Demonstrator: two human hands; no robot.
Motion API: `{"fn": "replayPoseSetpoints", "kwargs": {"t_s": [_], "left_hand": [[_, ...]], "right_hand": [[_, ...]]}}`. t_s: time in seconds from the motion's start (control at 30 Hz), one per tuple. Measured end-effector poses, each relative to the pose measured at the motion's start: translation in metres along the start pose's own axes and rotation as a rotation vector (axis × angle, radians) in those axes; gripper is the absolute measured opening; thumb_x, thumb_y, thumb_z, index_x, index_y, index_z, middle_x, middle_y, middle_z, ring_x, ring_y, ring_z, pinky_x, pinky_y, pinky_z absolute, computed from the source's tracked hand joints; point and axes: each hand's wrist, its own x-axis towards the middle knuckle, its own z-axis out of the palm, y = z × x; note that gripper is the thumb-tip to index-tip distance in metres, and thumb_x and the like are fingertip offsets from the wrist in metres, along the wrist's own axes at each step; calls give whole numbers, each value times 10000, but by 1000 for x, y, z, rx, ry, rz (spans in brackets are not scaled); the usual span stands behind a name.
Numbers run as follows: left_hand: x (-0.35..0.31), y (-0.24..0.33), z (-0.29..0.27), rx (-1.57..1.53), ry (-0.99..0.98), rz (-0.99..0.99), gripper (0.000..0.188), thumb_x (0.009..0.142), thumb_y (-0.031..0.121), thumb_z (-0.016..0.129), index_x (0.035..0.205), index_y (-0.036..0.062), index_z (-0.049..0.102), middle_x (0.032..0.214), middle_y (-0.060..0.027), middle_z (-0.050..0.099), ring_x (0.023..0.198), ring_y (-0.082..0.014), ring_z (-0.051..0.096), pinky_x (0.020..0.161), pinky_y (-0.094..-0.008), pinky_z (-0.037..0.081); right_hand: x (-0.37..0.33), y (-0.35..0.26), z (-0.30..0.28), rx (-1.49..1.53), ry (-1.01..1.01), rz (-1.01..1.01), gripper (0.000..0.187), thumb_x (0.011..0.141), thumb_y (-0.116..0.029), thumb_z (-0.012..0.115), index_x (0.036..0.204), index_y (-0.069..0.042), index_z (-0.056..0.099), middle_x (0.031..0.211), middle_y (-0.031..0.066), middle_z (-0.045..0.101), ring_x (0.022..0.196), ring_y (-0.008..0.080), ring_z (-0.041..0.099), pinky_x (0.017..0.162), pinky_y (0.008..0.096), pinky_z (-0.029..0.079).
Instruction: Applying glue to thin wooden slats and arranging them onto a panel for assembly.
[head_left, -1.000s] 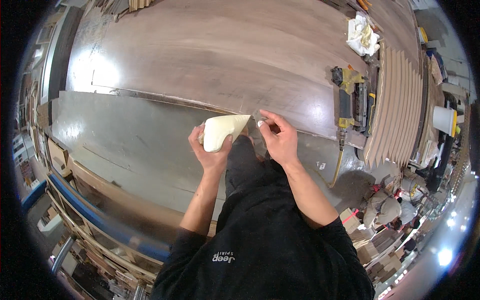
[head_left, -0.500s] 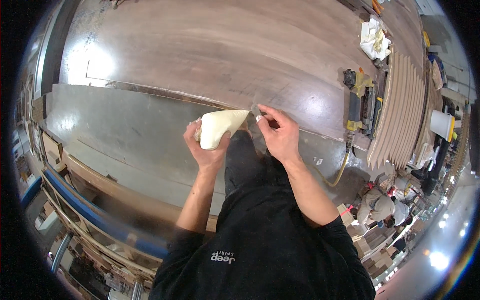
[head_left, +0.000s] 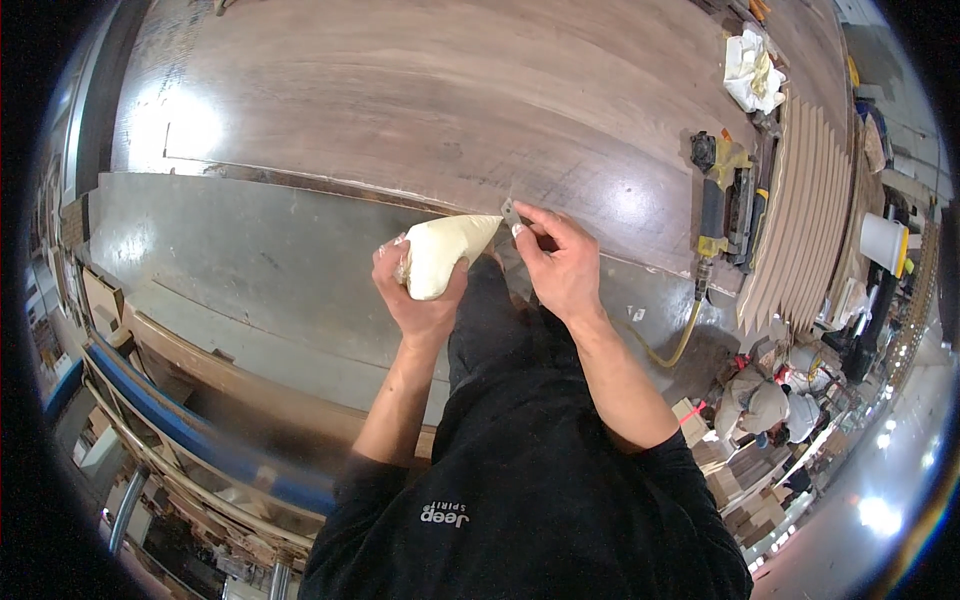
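Observation:
A plump piping bag (head_left: 442, 252) filled with a pale cream-coloured substance is held by my left hand (head_left: 420, 308), its fingers wrapped round the wide end. Its narrow tip points right, toward my right hand (head_left: 563, 270). Pinched between my right thumb and forefinger is a small flat metal blade (head_left: 510, 212) with a hole in it. The blade stands right at the bag's tip; whether the two touch I cannot tell. Just beyond both hands runs the near edge of a large brown wood-grain panel (head_left: 400, 110).
A yellow-and-black nail gun (head_left: 712, 200) lies at the panel's right end, its yellow hose (head_left: 690, 335) hanging off the edge. Beside it are a stack of light brown strips (head_left: 798, 210) and a crumpled white bag (head_left: 752, 75). People bend down (head_left: 755, 400) at the lower right.
The blade has turned and shows more plainly at the bag's tip. Both hands have barely moved, and each keeps its hold.

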Motion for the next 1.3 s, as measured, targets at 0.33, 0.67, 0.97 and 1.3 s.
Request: {"fn": "replayPoseSetpoints", "kwargs": {"t_s": [0.33,0.67,0.97,1.3], "left_hand": [[-1,1,0,0,-6,-55,760,702,63,856,1292,82,378,1199,-147,451,1101,-290,493,927,-419,443],[-7,-5,-2,31,-40,-68,769,778,203,861,1332,67,344,1269,-135,429,1192,-263,467,1009,-427,425],[-10,-4,2,-76,-11,-237,790,796,207,854,1351,67,309,1301,-153,438,1231,-279,464,1039,-434,427],[-14,-11,4,-97,18,-215,771,725,104,858,1323,58,372,1254,-143,418,1188,-275,460,1015,-426,400]], "right_hand": [[0,6,1,-74,32,-130,274,856,-71,698,1126,-107,728,949,114,702,828,247,697,727,322,565],[-1,9,6,-164,97,-220,252,833,-68,720,1081,-111,741,825,92,662,720,254,655,645,338,528],[-1,8,6,-45,125,-163,278,838,-51,718,1111,-102,728,843,101,672,738,252,666,664,327,535],[-1,8,5,-43,76,-184,286,857,-42,701,1136,-101,722,912,113,696,798,245,687,713,322,547]]}}
